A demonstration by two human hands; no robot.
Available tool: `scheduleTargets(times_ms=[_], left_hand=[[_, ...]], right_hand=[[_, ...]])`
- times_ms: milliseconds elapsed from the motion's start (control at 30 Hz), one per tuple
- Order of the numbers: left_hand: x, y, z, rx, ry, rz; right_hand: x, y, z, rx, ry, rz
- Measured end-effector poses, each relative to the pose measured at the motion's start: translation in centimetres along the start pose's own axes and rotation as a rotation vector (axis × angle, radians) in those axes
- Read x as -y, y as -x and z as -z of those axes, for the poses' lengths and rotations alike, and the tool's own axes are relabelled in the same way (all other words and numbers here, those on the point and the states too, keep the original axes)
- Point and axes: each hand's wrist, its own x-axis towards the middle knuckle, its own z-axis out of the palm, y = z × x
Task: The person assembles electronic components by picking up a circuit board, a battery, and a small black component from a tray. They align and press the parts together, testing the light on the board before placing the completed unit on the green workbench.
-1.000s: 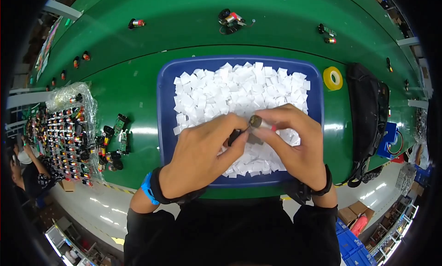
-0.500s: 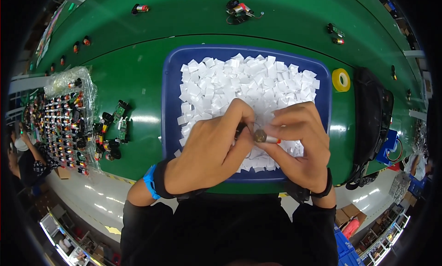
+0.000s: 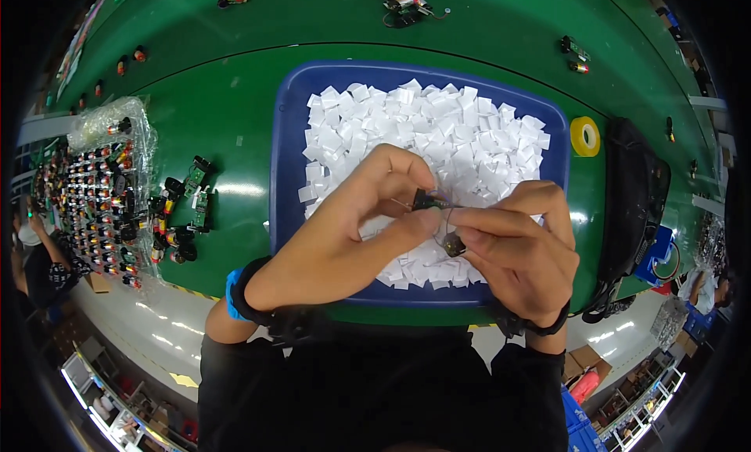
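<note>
Both my hands work above a blue bin [image 3: 278, 178] full of small white paper squares [image 3: 407, 127]. My left hand [image 3: 344, 244] is closed in a pinch, its thumb and fingers on a small black electronic part [image 3: 426, 201] with thin wires. Close against it, my right hand [image 3: 520, 252] pinches near the wires, its fingers also over a small metal cylinder [image 3: 454, 244]. Only the cylinder's dark round end shows below the fingertips; the rest is hidden. Thin wires loop between the black part and the cylinder.
Left on the green table lie loose circuit boards with cylinders [image 3: 184, 209] and a plastic-wrapped tray [image 3: 102, 194] of many such parts. Yellow tape [image 3: 585, 136] and a black bag [image 3: 628, 201] sit right of the bin. More assemblies [image 3: 407, 4] lie at the far side.
My left hand has opened out somewhat, showing the black part more plainly. My right hand has shifted slightly right and down, and the cylinder has turned, its silver side now covered by the fingers.
</note>
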Motion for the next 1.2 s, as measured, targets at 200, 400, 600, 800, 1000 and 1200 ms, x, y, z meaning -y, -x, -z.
scheduleTargets(times_ms=[200, 400, 600, 800, 1000, 1200], left_hand=[[-0.1, 0.0, 0.1, 0.064, -0.032, 0.152], [0.6, -0.2, -0.6, 0.017, -0.116, -0.053], [1.3, -0.5, 0.0, 0.01, -0.031, -0.145], [1.2, -0.4, -0.3, -0.046, 0.057, -0.267], [0.8, 0.2, -0.5, -0.108, -0.389, -0.425], [-0.1, 0.3, -1.0, -0.147, -0.748, -0.663]], right_hand=[[0.8, 0.2, 0.1, 0.079, 0.211, -0.004], [0.8, -0.5, 0.6, 0.075, 0.293, 0.033], [1.4, -1.3, 1.1, -0.051, 0.18, -0.11], [1.3, -0.3, 1.6, 0.098, -0.296, -0.476], [1.2, 0.7, 0.6, -0.013, -0.316, -0.407], [1.4, 0.9, 0.5, -0.007, -0.398, -0.438]])
